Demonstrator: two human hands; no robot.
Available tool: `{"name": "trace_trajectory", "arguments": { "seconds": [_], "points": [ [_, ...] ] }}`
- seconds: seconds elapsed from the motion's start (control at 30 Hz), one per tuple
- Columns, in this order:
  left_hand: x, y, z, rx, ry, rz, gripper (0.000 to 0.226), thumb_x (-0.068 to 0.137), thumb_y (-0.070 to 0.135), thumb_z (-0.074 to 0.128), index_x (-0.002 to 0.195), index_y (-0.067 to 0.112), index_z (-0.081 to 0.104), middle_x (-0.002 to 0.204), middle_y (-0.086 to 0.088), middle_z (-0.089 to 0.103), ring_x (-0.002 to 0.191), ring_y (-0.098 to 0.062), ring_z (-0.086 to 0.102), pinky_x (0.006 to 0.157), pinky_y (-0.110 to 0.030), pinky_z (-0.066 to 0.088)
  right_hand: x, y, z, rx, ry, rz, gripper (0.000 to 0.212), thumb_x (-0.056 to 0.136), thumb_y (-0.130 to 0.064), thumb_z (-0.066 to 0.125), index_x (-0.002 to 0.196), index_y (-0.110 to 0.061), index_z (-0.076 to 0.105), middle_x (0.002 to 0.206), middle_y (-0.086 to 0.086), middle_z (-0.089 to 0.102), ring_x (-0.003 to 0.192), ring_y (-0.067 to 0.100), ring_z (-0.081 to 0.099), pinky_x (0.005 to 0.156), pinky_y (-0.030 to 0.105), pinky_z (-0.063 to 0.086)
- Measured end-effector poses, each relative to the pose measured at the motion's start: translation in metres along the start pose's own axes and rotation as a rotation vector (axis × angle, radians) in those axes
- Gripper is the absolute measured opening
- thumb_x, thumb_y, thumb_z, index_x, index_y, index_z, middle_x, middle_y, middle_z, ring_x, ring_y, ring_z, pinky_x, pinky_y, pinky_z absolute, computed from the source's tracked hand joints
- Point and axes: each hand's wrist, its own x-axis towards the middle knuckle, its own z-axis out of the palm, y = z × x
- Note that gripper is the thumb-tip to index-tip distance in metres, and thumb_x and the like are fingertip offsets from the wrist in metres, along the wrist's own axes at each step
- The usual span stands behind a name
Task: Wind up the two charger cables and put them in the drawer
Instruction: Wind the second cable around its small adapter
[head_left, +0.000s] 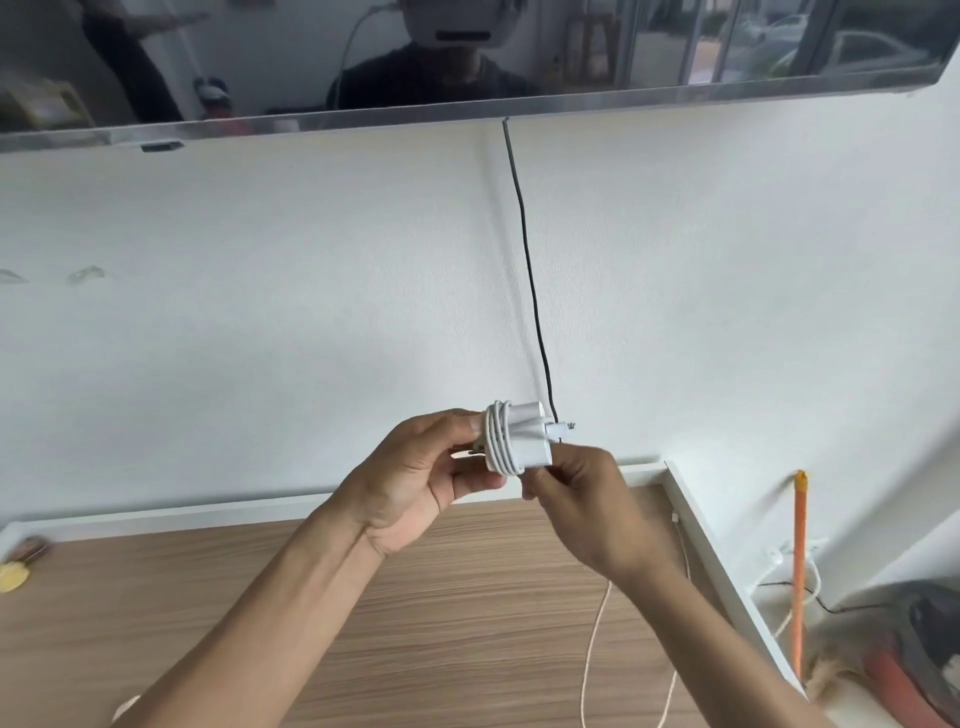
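Winding looks nearly done: your left hand (415, 478) grips the white charger brick (524, 441) above the wooden desk (363, 623) at its back edge, and your right hand (582, 499) pinches its wrapped white cord (497, 441). The second thin white cable (592, 639) lies unwound by the right edge.

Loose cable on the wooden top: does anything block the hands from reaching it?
Nothing lies over the loose cable, but the left hand and right hand both hold the wound charger. No drawer is in view.
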Motion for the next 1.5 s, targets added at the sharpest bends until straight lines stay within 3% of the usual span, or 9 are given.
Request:
{"name": "trace_trajectory", "arguments": {
  "seconds": [0.2, 0.43, 0.63, 0.77, 0.87, 1.07, 1.17, 1.3, 1.5],
  "points": [
    [0.010, -0.005, -0.006, 0.138, 0.368, 0.035, 0.011, 0.086, 0.008, 0.063, 0.082, -0.002, 0.066, 0.077, -0.012, 0.065, 0.070, -0.021, 0.064, 0.063, -0.028, 0.058, -0.011, -0.005, 0.007, -0.448, -0.035, -0.205, 0.037, 0.097, -0.030, 0.050, 0.063, -0.015, 0.044, 0.055, -0.001, 0.042, 0.055, 0.019, 0.038, 0.053, 0.039, 0.039],
    [0.004, -0.017, -0.013, 0.471, 0.402, 0.018, 0.011, 0.082, 0.008, 0.071, 0.088, 0.000, 0.068, 0.083, -0.020, 0.071, 0.070, -0.024, 0.070, 0.069, -0.033, 0.059, -0.003, -0.051, -0.027, -0.724, -0.156, -0.281, 0.027, 0.096, -0.039, 0.046, 0.089, -0.023, 0.067, 0.083, -0.007, 0.067, 0.076, 0.019, 0.060, 0.066, 0.034, 0.049],
    [-0.012, -0.017, -0.005, 0.504, 0.159, -0.008, 0.013, 0.083, 0.005, 0.069, 0.092, -0.005, 0.065, 0.084, -0.018, 0.068, 0.072, -0.024, 0.068, 0.066, -0.032, 0.058, 0.020, -0.050, -0.042, -0.524, -0.226, -0.123, 0.013, 0.089, -0.038, 0.062, 0.082, -0.034, 0.072, 0.071, -0.020, 0.065, 0.064, 0.002, 0.055, 0.061, 0.022, 0.040],
    [-0.018, -0.008, -0.009, 0.403, -0.033, -0.090, 0.022, 0.075, 0.015, 0.075, 0.090, 0.000, 0.067, 0.082, -0.015, 0.070, 0.075, -0.025, 0.067, 0.065, -0.032, 0.056, 0.026, -0.038, -0.041, -0.254, -0.306, -0.024, 0.013, 0.084, -0.034, 0.069, 0.072, -0.036, 0.069, 0.065, -0.011, 0.066, 0.061, 0.000, 0.057, 0.060, 0.015, 0.043],
    [-0.021, -0.005, -0.011, 0.251, -0.090, -0.108, 0.028, 0.069, 0.022, 0.072, 0.089, 0.003, 0.067, 0.083, -0.016, 0.070, 0.075, -0.026, 0.067, 0.066, -0.032, 0.056, 0.024, -0.030, -0.035, -0.083, -0.302, -0.015, 0.015, 0.087, -0.032, 0.066, 0.073, -0.032, 0.071, 0.064, -0.007, 0.066, 0.062, 0.004, 0.057, 0.062, 0.023, 0.046],
    [-0.018, -0.009, -0.009, 0.047, 0.012, -0.050, 0.036, 0.070, 0.026, 0.070, 0.093, -0.002, 0.069, 0.088, -0.018, 0.067, 0.079, -0.025, 0.064, 0.063, -0.029, 0.057, 0.003, -0.002, -0.004, 0.045, -0.133, 0.031, 0.027, 0.090, -0.002, 0.055, 0.065, -0.007, 0.065, 0.051, -0.009, 0.051, 0.045, 0.001, 0.038, 0.048, 0.024, 0.034],
    [-0.013, -0.012, -0.004, -0.016, 0.155, -0.011, 0.018, 0.077, 0.017, 0.070, 0.084, 0.000, 0.072, 0.080, -0.012, 0.066, 0.073, -0.020, 0.062, 0.060, -0.026, 0.055, -0.012, 0.003, 0.014, -0.080, 0.042, -0.023, 0.040, 0.092, -0.014, 0.057, 0.053, -0.011, 0.046, 0.044, -0.007, 0.038, 0.044, 0.008, 0.029, 0.044, 0.020, 0.023],
    [-0.003, -0.012, -0.005, -0.040, 0.359, -0.009, 0.019, 0.089, 0.009, 0.058, 0.076, 0.001, 0.068, 0.067, -0.007, 0.066, 0.066, -0.018, 0.064, 0.060, -0.026, 0.058, -0.026, 0.004, 0.027, -0.304, -0.036, -0.144, 0.038, 0.096, -0.032, 0.052, 0.064, -0.011, 0.051, 0.052, 0.001, 0.043, 0.053, 0.019, 0.037, 0.051, 0.033, 0.032],
    [0.003, -0.020, -0.013, 0.257, 0.486, 0.013, 0.011, 0.086, 0.008, 0.066, 0.081, -0.001, 0.067, 0.080, -0.018, 0.070, 0.069, -0.023, 0.067, 0.067, -0.031, 0.059, -0.022, -0.022, 0.004, -0.558, -0.078, -0.206, 0.032, 0.096, -0.038, 0.045, 0.077, -0.018, 0.060, 0.067, -0.005, 0.056, 0.065, 0.021, 0.052, 0.058, 0.033, 0.040]
  ]
}}
